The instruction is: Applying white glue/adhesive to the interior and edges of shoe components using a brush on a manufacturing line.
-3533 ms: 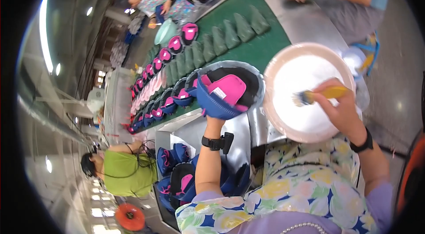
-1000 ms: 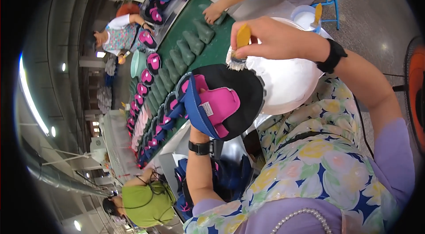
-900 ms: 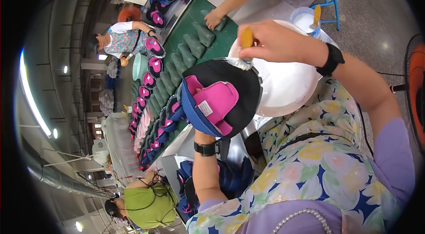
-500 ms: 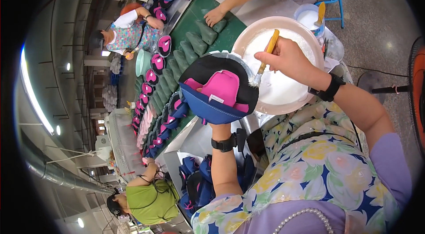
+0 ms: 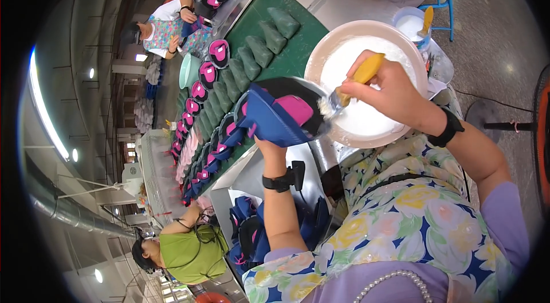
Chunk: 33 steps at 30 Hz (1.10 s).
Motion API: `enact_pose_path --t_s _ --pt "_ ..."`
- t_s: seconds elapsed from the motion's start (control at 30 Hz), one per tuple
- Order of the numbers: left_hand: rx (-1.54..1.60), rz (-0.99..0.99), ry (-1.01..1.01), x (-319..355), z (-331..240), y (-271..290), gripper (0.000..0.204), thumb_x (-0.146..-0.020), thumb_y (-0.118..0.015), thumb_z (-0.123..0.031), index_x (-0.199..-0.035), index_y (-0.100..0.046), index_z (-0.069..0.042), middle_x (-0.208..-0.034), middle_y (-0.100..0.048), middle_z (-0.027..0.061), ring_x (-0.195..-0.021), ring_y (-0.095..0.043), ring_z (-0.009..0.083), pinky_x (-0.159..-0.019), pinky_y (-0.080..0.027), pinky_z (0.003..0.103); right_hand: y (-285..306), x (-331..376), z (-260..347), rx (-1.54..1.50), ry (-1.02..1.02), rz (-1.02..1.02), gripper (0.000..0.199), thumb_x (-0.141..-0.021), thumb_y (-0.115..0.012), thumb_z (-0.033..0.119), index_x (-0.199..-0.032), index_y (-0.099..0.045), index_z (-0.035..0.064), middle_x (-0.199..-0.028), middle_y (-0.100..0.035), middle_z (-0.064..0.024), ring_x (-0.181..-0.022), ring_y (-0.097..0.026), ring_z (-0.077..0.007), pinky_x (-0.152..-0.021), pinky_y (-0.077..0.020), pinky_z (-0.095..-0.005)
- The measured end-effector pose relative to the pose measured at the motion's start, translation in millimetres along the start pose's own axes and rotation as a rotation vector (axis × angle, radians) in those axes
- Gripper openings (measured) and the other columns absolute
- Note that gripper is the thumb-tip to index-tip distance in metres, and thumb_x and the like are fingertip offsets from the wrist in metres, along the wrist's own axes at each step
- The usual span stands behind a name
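Mid-frame, the left grip (image 5: 266,146) clasps the upper (image 5: 275,116) just above it, fingers mostly hidden. The right grip (image 5: 366,82) pinches the brush (image 5: 369,67), bristles at the upper's right edge. Beneath, right of centre: the basin (image 5: 366,28).

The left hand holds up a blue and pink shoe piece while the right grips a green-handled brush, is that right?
Not quite: the brush handle is yellow, not green, as the head view shows. The left hand does hold up the shoe piece, and the right hand grips the brush.
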<state>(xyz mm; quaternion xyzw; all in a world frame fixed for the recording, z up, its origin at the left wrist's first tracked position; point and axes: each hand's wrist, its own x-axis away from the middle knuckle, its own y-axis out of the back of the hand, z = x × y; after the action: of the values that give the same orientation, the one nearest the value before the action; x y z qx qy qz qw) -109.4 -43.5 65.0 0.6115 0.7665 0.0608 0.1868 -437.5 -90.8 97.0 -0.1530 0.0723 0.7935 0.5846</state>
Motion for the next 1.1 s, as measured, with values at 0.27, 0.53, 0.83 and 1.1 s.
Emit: enact_pose_path --t_s 0.27,0.53,0.83,1.1 --pt "0.753 0.277 0.471 69.2 -1.6 -28.2 0.047 -0.101 -0.05 -0.019 -0.145 -0.04 -0.005 -0.138 -0.055 0.0143 -0.118 -0.061 0.0276 -0.101 -0.05 0.042 -4.0 -6.2 12.2 0.039 0.777 0.222 0.013 -0.086 -0.072 0.008 -0.096 -0.064 0.0059 -0.097 -0.069 -0.0065 -0.091 -0.067 -0.0253 -0.079 -0.0554 -0.0354" --pt "0.704 0.216 0.444 77.2 15.7 -70.8 0.048 -0.102 -0.049 -0.022 -0.145 -0.039 -0.006 -0.137 -0.055 0.0142 -0.118 -0.061 0.0282 -0.101 -0.05 0.043 -13.1 -27.0 -2.1 0.3 0.853 0.39 0.018 -0.081 -0.067 0.016 -0.094 -0.059 0.0073 -0.093 -0.063 -0.0082 -0.089 -0.064 -0.0275 -0.075 -0.0538 -0.036" --pt "0.664 0.136 0.427 81.2 20.6 -62.3 0.048 -0.102 -0.048 -0.024 -0.146 -0.038 -0.007 -0.137 -0.055 0.014 -0.118 -0.06 0.029 -0.101 -0.05 0.044 20.8 -38.8 -10.9 0.311 0.305 0.463 0.023 -0.087 -0.069 0.022 -0.09 -0.058 0.0023 -0.075 -0.063 -0.0138 -0.073 -0.065 -0.0349 -0.067 -0.0506 -0.0395" --pt "0.63 0.045 0.401 79.3 19.7 -36.0 0.048 -0.102 -0.047 -0.026 -0.146 -0.038 -0.007 -0.136 -0.056 0.0138 -0.117 -0.06 0.0296 -0.101 -0.05 0.046 52.6 -48.2 -2.4 0.394 -0.055 0.558 0.029 -0.084 -0.069 0.024 -0.087 -0.059 -0.0025 -0.07 -0.064 -0.0176 -0.067 -0.066 -0.0314 -0.062 -0.0504 -0.0383"
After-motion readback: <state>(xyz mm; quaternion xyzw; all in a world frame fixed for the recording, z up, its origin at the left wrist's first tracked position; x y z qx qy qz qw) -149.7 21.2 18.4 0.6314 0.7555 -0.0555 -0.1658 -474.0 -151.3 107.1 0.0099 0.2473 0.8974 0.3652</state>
